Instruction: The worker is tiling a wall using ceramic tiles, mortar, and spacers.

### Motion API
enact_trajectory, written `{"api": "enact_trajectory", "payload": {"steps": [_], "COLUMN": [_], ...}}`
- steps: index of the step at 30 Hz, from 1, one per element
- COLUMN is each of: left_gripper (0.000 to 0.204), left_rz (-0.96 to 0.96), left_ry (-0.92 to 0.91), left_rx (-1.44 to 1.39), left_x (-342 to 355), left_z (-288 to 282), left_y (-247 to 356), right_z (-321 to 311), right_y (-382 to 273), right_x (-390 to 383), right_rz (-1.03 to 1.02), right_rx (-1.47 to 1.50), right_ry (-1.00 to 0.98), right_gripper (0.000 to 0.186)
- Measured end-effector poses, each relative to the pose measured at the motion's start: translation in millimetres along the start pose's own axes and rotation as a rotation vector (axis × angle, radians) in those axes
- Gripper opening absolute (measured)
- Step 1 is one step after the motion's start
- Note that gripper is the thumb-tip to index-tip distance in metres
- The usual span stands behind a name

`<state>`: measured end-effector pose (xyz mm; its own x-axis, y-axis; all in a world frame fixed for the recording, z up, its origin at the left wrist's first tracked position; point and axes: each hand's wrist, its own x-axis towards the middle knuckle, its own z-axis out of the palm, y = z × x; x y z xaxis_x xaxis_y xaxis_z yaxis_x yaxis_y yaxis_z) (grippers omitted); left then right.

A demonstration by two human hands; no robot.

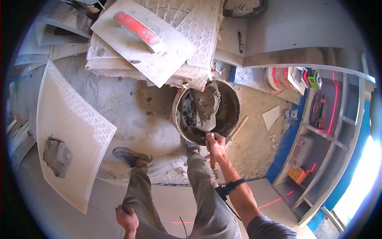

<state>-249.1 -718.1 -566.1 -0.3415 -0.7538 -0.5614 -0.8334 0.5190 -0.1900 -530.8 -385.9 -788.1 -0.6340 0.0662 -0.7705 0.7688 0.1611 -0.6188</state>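
My right hand is closed around the handle of a trowel, whose blade is down in a round bucket. A thick heap of grey mortar lies on and around the blade, hiding most of it. My left hand rests against my left trouser leg with curled fingers; what they hold, if anything, is hidden. To the left leans a large pale tile with a textured back, bearing a lump of grey mortar.
A flat float with a red handle lies on a tile stack beyond the bucket. A wooden handle leans beside the bucket. Right, a shelf unit holds tools; a green laser level stands near it. A tile offcut lies on the floor.
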Motion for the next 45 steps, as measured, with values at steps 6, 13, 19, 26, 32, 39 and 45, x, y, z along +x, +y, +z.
{"api": "enact_trajectory", "payload": {"steps": [6, 13, 19, 26, 32, 39, 45], "left_gripper": [0.031, 0.029, 0.027, 0.029, 0.035, 0.045, 0.054], "left_rz": [-0.076, -0.001, 0.054, 0.044, 0.024, -0.146, -0.371], "left_ry": [-0.032, 0.047, 0.046, 0.026, 0.019, -0.064, -0.017], "left_rx": [-0.031, -0.028, 0.014, 0.018, -0.046, -0.244, -0.696], "left_x": [-5, -6, -8, -12, -15, -19, -27], "left_z": [4, 14, 15, 17, 22, 8, 24], "left_y": [-4, -10, -18, -6, -34, -33, -82], "right_z": [-20, 6, -5, -57, -91, -92, 36], "right_y": [4, -28, -19, -19, -53, -134, -212], "right_x": [-13, 28, 8, -22, -113, -238, -304], "right_rz": [0.083, 0.032, -0.052, -0.081, 0.035, -0.147, -0.429], "right_rx": [-0.074, 0.001, -0.039, -0.131, -0.478, -0.612, -0.833], "right_ry": [0.072, 0.025, 0.024, 0.054, 0.181, -0.048, -0.252], "right_gripper": [0.032, 0.032, 0.036, 0.031, 0.026, 0.028, 0.023]}}
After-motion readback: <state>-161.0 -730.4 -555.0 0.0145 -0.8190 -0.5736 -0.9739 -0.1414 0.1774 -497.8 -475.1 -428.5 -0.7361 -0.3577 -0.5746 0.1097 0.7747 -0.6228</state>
